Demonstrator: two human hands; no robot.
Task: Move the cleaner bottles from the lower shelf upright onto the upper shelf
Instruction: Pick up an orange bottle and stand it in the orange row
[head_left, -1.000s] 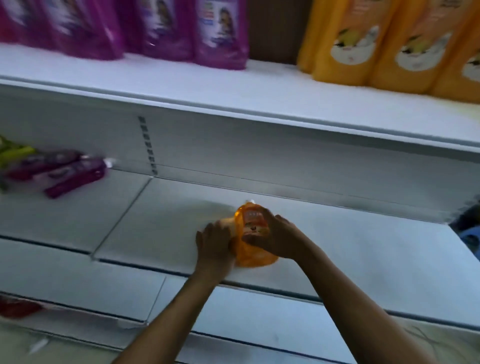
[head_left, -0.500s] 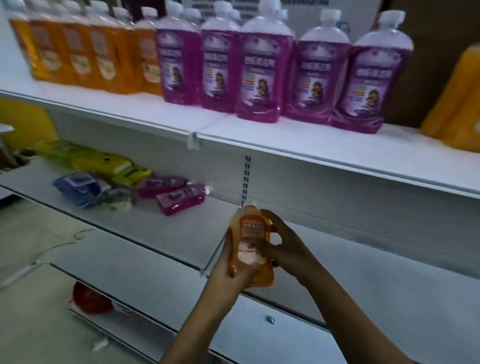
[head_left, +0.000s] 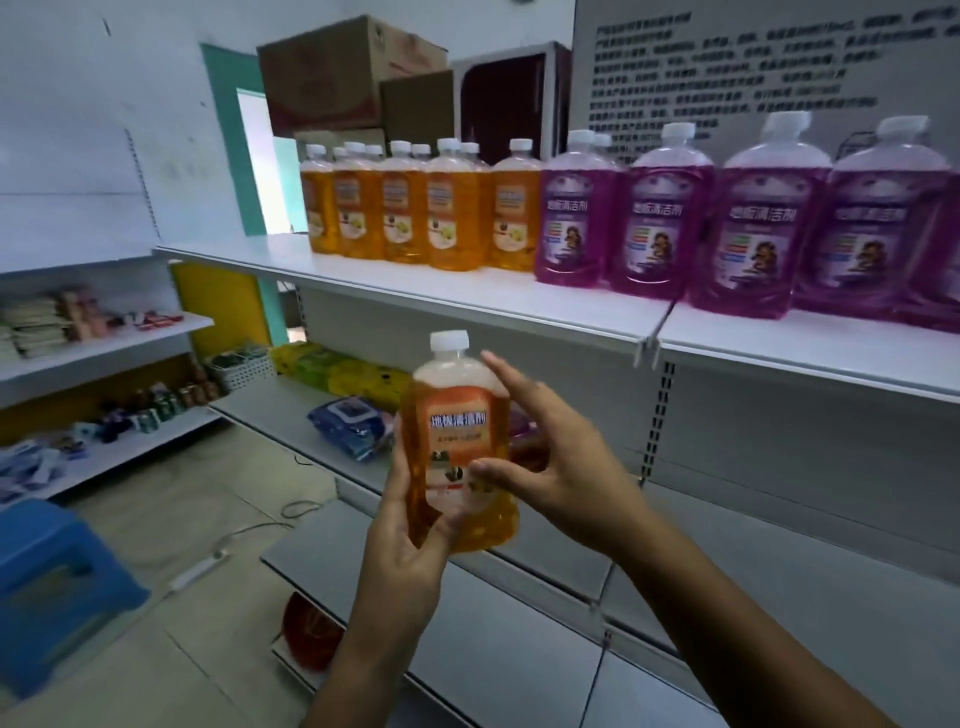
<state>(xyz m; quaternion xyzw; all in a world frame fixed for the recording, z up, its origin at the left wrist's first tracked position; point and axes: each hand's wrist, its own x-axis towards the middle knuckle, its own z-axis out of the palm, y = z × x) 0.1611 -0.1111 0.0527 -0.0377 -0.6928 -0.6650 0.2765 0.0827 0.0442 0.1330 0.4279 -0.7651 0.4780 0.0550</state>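
Orange cleaner bottle upright in our hands, below the upper shelf

We grip the orange bottle (head_left: 457, 457) low with our left hand (head_left: 410, 525); our right hand (head_left: 550, 467) pinches its side, forefinger lifted, so we judge it could slip or tip as we raise it. It is nearly full of amber liquid, its white cap on. Setting it on the upper shelf (head_left: 415, 280), we could knock the standing orange bottles (head_left: 415, 213) or the purple bottles (head_left: 727, 228), all capped and filled.
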